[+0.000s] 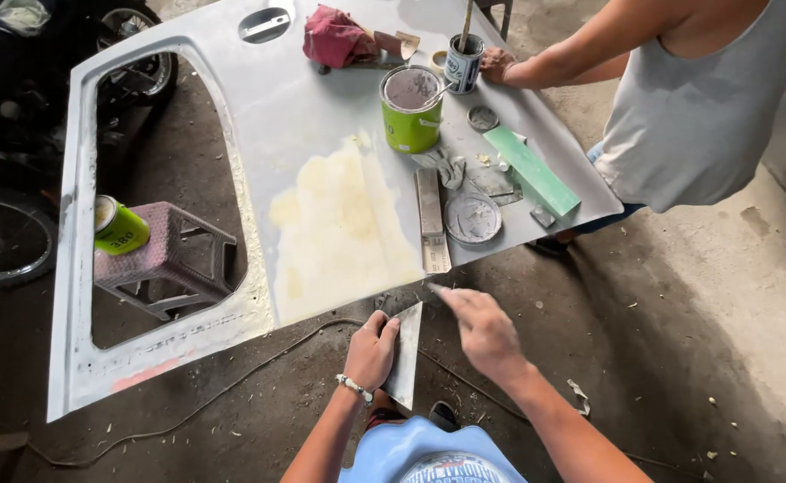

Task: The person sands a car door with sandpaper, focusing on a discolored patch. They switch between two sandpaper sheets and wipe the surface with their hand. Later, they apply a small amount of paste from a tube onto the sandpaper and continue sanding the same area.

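Observation:
My left hand (pixel 371 349) grips a flat grey metal spreader plate (pixel 405 358) by its left edge, just off the near edge of a grey car door panel (pixel 277 107). My right hand (pixel 482 331) hovers beside the plate's top with fingers pinched on a small thin blade (pixel 436 290). A pale yellow filler patch (pixel 344 228) covers the panel ahead of both hands. Another person in a grey vest stands at the right; their hand (pixel 498 64) rests by a small tin (pixel 463 63) with a stick in it.
On the panel sit a green can (pixel 410 109) of grey paste, a round lid (pixel 473 218), a long sanding block (pixel 431 219), a green board (pixel 532 170) and a red rag (pixel 335 38). A pink stool (pixel 165 255) with a green can (pixel 118 226) shows through the window opening. Motorcycle wheels stand left.

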